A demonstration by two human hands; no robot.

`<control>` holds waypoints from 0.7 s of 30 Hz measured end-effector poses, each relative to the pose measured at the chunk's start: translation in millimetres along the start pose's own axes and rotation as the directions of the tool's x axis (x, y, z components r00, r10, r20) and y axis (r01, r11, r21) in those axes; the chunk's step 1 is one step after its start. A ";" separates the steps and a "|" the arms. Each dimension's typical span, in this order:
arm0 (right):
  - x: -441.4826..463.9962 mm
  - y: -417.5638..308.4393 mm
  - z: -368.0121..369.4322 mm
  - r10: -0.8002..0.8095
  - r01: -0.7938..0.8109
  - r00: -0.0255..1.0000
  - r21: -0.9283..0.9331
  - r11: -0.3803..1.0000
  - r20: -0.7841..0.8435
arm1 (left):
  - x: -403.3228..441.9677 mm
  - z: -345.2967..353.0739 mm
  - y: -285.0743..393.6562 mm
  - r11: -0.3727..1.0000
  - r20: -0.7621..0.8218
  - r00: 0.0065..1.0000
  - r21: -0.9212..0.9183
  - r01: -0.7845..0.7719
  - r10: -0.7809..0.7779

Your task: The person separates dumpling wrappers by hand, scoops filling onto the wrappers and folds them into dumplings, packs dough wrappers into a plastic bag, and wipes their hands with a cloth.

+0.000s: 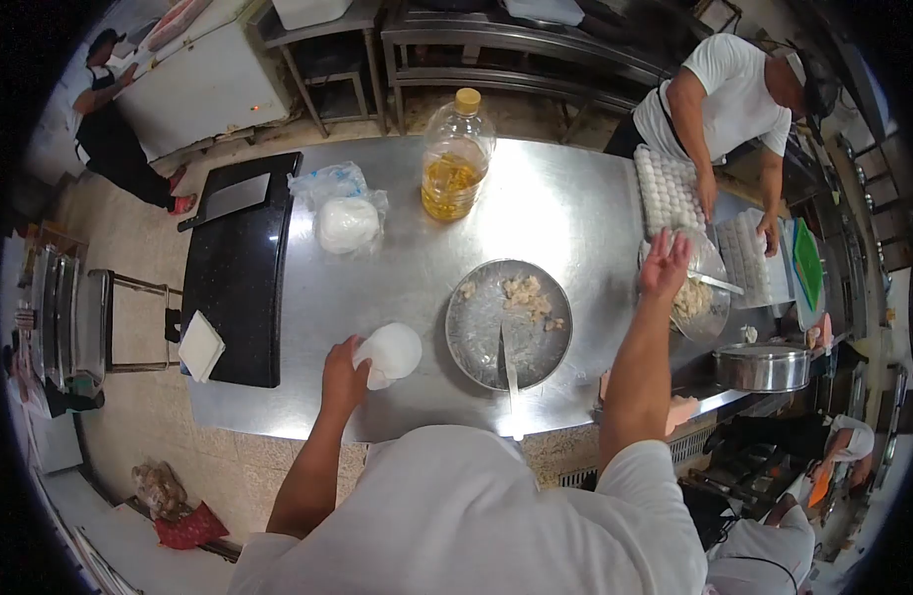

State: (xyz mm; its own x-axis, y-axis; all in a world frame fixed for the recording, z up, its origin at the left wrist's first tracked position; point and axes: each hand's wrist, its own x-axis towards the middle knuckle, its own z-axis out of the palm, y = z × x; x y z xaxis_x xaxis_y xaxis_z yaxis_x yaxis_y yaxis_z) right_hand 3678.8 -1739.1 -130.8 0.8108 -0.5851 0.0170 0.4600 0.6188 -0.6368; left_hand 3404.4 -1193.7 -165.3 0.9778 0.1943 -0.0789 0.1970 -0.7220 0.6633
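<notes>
White round sheet (pixel 395 347), and it's up at the near side of the table, left of the metal bowl, gripped at its edge by the left hand (pixel 343 379)! Big picture first: a steel table (pixel 397 288) runs across, its near edge partly lost behind the wearer's own shirt, the surroundings fading into the lens's dark rim. Right arm reaching, its forearm covering much of a pinkish thing (pixel 681 412) under it. Centre stage, the metal bowl (pixel 468 337), clumps of pale mixture (pixel 526 295) inside, a blade resting across its near rim. Over at the clear bowl (pixel 712 322), the right hand (pixel 665 263) is up, loose and holding nothing, fingers spread, blocking part of the bowl; contact with the rim, can't tell. Back to that sheet: smooth, matte, thin-looking, a flap drooping below; one layer or several, impossible to say. And the small print? Blue marks on the plastic bag (pixel 335 182), crumpled beyond reading.
</notes>
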 end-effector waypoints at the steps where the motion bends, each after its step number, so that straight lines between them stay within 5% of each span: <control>1: -21.4 -0.1 -2.0 0.040 -0.037 0.999 -0.071 0.997 0.028 | 2.5 -1.3 2.7 1.000 0.005 1.000 -0.001 -0.003 0.003; 4: -87.4 0.4 -14.9 0.181 -0.173 0.966 -0.058 0.983 0.183 | 11.1 -5.2 7.7 0.992 0.106 0.991 0.097 0.075 -0.085; 6: -144.4 -4.7 -1.7 0.201 -0.178 0.963 -0.137 0.974 0.182 | 12.5 -0.5 -0.8 0.982 0.029 0.988 0.107 -0.155 0.153; 7: -168.7 -8.2 4.5 0.208 -0.184 0.962 -0.138 0.973 0.179 | 12.6 -3.5 2.3 0.983 0.031 0.989 0.111 -0.149 0.146; 9: -217.8 -10.4 16.4 0.393 -0.323 0.868 -0.253 0.912 0.305 | 11.0 -12.0 13.5 0.932 0.269 0.961 -0.331 0.147 -0.056; 10: -243.1 -7.3 26.1 0.417 -0.350 0.857 -0.252 0.902 0.301 | 9.2 -11.0 12.0 0.932 0.266 0.960 -0.319 0.170 -0.084; 13: -311.0 -0.5 56.8 0.653 -0.298 0.719 -0.743 0.599 0.239 | 5.7 -5.7 8.9 0.830 0.270 0.958 -0.508 0.230 -0.100; 14: -330.3 5.6 63.5 0.726 -0.311 0.647 -0.789 0.530 0.232 | 5.3 -5.7 13.6 0.676 0.313 0.942 -0.670 0.307 -0.118; 15: -347.6 7.1 73.7 0.755 -0.184 0.581 -0.854 0.487 0.305 | 5.3 -4.9 20.4 0.481 0.358 0.927 -0.796 0.368 -0.117; 17: -375.7 16.2 94.6 0.731 -0.093 0.583 -0.865 0.493 0.354 | 0.4 -22.3 52.8 0.413 0.390 0.919 -0.829 0.378 -0.057; 18: -383.5 18.3 106.2 0.702 0.075 0.569 -0.877 0.475 0.428 | -3.1 -32.4 67.9 0.344 0.419 0.908 -0.853 0.393 0.003; 21: -393.9 16.8 136.8 0.616 0.375 0.555 -0.829 0.415 0.560 | -12.5 -45.7 88.9 0.402 0.453 0.881 -0.838 0.369 0.136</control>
State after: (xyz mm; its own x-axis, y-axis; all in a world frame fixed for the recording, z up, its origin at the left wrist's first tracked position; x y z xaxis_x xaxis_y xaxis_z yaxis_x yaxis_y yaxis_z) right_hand 3416.7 -1426.5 -42.7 0.9355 0.3499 0.0488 0.1953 -0.3970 -0.8968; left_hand 3406.4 -1229.9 -71.3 0.9208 -0.2279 -0.3165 0.3797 0.3381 0.8611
